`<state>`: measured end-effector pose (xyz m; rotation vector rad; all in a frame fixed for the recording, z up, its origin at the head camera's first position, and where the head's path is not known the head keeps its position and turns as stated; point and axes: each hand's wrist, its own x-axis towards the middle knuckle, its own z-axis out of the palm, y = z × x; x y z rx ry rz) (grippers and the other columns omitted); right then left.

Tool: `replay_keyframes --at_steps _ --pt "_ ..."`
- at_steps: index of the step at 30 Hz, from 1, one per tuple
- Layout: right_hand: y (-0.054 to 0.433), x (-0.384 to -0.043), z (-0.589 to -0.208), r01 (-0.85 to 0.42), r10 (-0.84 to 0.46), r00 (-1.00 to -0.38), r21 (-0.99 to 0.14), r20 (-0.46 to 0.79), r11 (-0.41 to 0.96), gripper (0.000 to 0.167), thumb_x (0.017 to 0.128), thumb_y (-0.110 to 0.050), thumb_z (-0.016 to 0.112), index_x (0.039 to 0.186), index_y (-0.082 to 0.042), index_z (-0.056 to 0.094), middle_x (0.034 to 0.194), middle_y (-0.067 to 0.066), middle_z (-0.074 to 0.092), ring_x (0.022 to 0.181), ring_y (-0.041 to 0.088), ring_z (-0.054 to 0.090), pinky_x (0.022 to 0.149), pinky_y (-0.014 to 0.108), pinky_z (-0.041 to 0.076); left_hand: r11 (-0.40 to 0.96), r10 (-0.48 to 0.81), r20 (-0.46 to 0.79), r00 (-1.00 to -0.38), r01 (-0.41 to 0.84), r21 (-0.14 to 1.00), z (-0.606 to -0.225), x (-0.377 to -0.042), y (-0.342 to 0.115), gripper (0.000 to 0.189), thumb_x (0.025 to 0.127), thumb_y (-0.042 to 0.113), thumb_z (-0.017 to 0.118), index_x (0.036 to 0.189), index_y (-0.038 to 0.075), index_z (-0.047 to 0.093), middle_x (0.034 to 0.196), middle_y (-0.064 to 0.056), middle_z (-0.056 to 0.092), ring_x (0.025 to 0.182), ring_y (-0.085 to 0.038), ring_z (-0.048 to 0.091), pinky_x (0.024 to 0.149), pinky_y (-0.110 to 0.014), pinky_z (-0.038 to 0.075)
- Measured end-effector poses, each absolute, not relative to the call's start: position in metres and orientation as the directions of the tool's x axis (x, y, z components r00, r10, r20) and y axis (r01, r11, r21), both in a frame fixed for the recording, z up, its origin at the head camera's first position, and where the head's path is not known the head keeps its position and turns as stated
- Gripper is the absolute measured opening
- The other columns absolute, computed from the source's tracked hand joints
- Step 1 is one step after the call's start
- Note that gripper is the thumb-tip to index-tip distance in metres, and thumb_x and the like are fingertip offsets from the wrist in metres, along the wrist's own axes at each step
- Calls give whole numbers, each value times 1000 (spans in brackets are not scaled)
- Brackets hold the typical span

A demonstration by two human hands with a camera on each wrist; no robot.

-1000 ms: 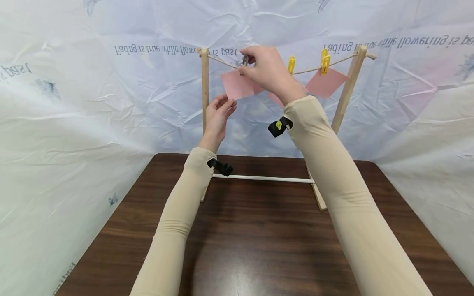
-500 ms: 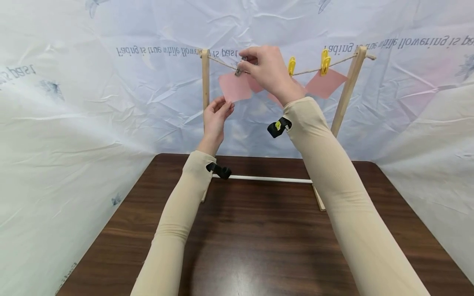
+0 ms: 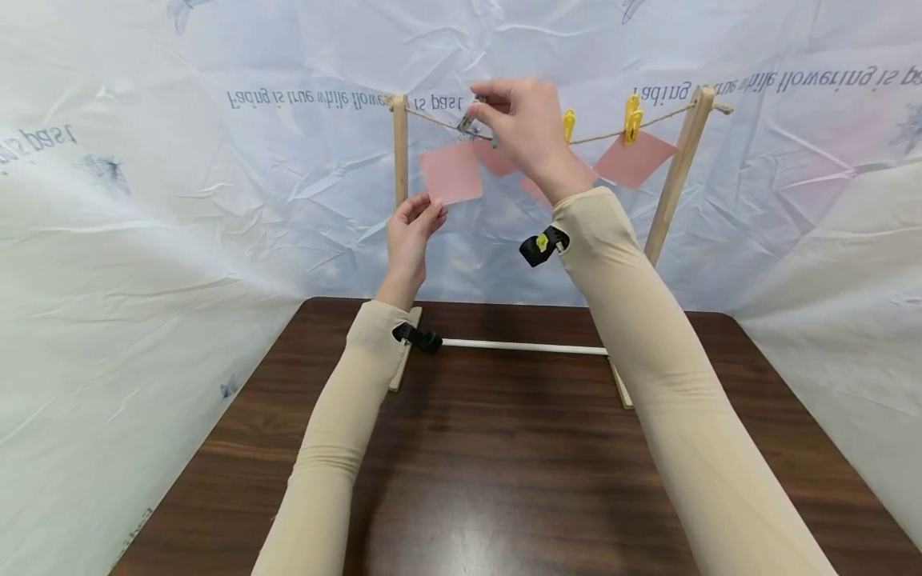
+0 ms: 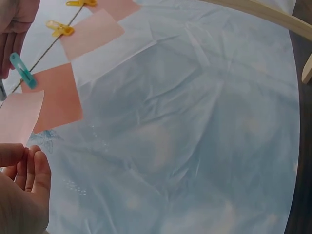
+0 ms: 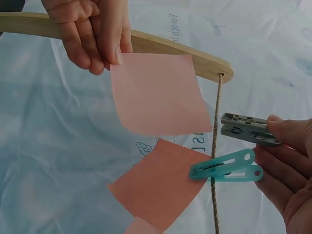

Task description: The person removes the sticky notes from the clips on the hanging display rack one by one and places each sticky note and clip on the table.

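In the head view my left hand (image 3: 412, 236) pinches a light pink square of paper (image 3: 452, 173) by its lower-left corner, just in front of the cord. Up and to the right, my right hand (image 3: 529, 128) pinches a grey clothespin (image 5: 243, 128) between thumb and fingers. The right wrist view shows the clothespin's tip pointing at the cord (image 5: 215, 202), with the paper's edge right by the cord on the other side. Beside it, a teal clothespin (image 5: 226, 165) clips a darker pink paper square (image 5: 158, 185) to the cord.
Two wooden posts (image 3: 400, 152) hold the cord, and a white rod (image 3: 522, 346) joins their feet on the dark wooden table (image 3: 461, 464). Yellow clothespins (image 3: 632, 120) hold more pink squares (image 3: 634, 160) toward the right. Printed sheeting (image 3: 324, 184) surrounds the table.
My left hand has moved left and down with the light pink square. My right hand first lowered the grey clothespin over the paper, then lifted it; paper and clothespin now stand apart.
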<state>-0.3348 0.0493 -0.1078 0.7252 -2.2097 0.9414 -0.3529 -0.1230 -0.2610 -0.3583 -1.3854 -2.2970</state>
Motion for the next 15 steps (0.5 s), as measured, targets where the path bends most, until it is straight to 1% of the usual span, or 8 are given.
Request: replay_keyframes --at_steps 3,6,8,13,15 --pt "52 -333 -108 -699 -225 -629 -416 744 582 31 99 -21 67 127 -8 70 119 7 72 107 14 70 93 18 52 -405 -226 435 -871 491 772 -259 -351 -126 7 95 -5 66 100 -1 66 94 -11 63 84 -20 68 92 -37 57" --pt "55 -331 -108 -703 -208 -626 -429 752 568 33 99 -24 66 129 -9 69 120 5 72 107 10 69 93 16 51 -393 -226 442 -868 497 774 -258 -348 -130 7 94 -4 66 100 -1 67 93 -12 64 84 -20 68 94 -40 56" --pt "57 -329 -108 -710 -206 -620 -429 757 559 34 99 -25 66 130 -11 69 120 4 72 107 8 68 93 15 50 -383 -228 452 -862 507 772 -256 -346 -132 7 94 -4 67 99 0 67 93 -12 64 83 -19 68 92 -38 57" --pt "65 -321 -113 -750 -211 -583 -420 785 511 34 98 -24 67 129 -10 69 117 5 73 104 8 69 93 16 51 -360 -232 489 -841 541 760 -254 -340 -141 8 93 -5 67 97 3 68 90 -9 64 80 -16 68 83 -28 59" --pt "70 -317 -115 -758 -207 -579 -428 788 493 34 98 -24 68 129 -10 69 116 5 73 103 7 69 93 16 51 -345 -232 507 -830 558 755 -253 -337 -145 9 93 -5 68 97 3 68 90 -8 65 80 -15 68 82 -26 59"
